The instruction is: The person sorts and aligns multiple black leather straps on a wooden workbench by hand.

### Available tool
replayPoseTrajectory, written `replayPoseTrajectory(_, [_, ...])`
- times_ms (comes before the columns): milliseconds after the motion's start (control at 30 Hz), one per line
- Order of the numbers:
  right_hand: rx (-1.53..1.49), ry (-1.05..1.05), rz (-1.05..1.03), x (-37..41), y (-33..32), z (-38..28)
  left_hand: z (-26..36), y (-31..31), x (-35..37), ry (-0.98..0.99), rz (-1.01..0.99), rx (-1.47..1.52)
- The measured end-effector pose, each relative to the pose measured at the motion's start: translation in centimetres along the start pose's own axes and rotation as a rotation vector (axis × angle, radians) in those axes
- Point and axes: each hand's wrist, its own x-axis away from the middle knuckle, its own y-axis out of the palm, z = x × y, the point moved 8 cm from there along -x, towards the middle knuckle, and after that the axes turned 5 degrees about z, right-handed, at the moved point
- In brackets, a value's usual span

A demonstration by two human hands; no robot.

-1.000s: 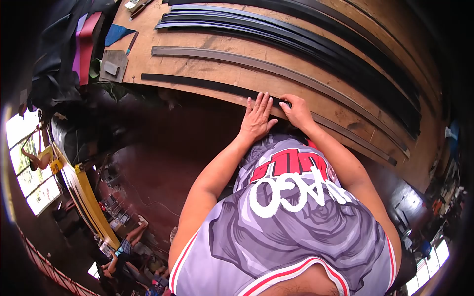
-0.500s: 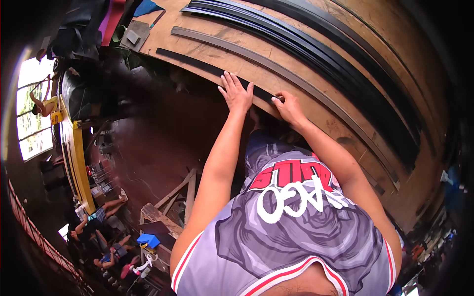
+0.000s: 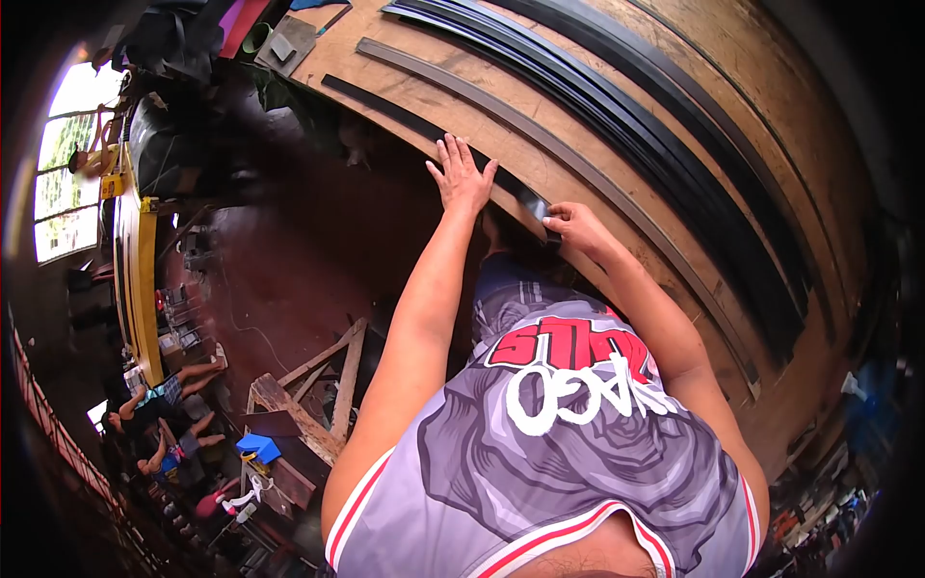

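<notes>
A narrow black strip [image 3: 385, 108] lies along the near edge of the wooden table [image 3: 462, 108]. My left hand [image 3: 464, 178] presses flat on it with the fingers spread. To the right, my right hand [image 3: 581, 229] pinches the strip's end between thumb and fingers; that part is lifted and bent, with a shiny patch beside the fingertips. A longer grey-brown strip [image 3: 540, 135] lies beyond both hands, roughly parallel to the black one.
Stacked long black strips [image 3: 617, 125] curve across the far side of the table. A square plate with a small block [image 3: 282, 48] is at its left corner. Wooden pieces [image 3: 323, 385] and a blue box [image 3: 258, 447] are lower left. Other people sit at the far left.
The right end of the black strip has been lifted and bent, and my right hand has moved slightly right and down with it. My left hand stays flat on the strip. The view has shifted.
</notes>
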Motion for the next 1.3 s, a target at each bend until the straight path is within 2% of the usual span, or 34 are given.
replayPoseTrajectory(33, [0.039,-0.004,-0.001,-0.2,0.0,0.0,0.0,0.0,-0.1,-0.003,-0.012,0.003])
replayPoseTrajectory(133, [-0.293,0.145,-0.161,0.4,1.2,0.7,-0.1,0.1,-0.2,-0.009,-0.025,-0.014])
replayPoseTrajectory(233, [-0.377,0.162,-0.253,1.5,1.1,0.6,-0.1,-0.1,-0.3,-0.01,-0.04,-0.03])
replayPoseTrajectory(333, [-0.287,0.029,-0.272,1.9,-0.2,0.6,-0.1,-0.2,-0.3,-0.015,-0.053,-0.038])
replayPoseTrajectory(433, [-0.041,-0.06,0.01,4.1,-3.0,-2.1,-0.1,-0.2,-0.3,-0.015,-0.043,-0.032])
replayPoseTrajectory(500, [0.112,-0.195,0.089,4.0,-3.3,-2.3,-0.1,-0.1,-0.3,-0.02,-0.054,-0.04])
replayPoseTrajectory(633, [0.129,-0.266,0.206,4.1,-3.3,-1.0,-0.1,-0.2,-0.3,-0.021,-0.057,-0.062])
replayPoseTrajectory(733, [0.112,-0.35,0.259,3.7,-3.2,0.1,-0.1,-0.1,-0.2,-0.008,-0.04,-0.053])
replayPoseTrajectory(1000, [0.108,-0.271,0.266,3.3,-3.6,0.7,0.2,-0.2,0.2,0.048,0.063,-0.073])
replayPoseTrajectory(1100, [0.107,-0.3,0.283,3.2,-3.5,0.9,0.9,-0.3,0.5,0.141,0.138,-0.024])
replayPoseTrajectory(1133, [0.107,-0.319,0.296,3.3,-3.5,1.0,1.6,-0.6,0.7,0.228,0.167,0.026])
replayPoseTrajectory(1200, [0.066,-0.213,0.256,4.0,-3.7,0.2,3.2,-2.3,1.5,0.401,0.223,0.13])
replayPoseTrajectory(1300, [0.019,-0.215,0.215,4.1,-3.6,0.0,5.8,-4.4,2.8,0.738,0.057,0.35])
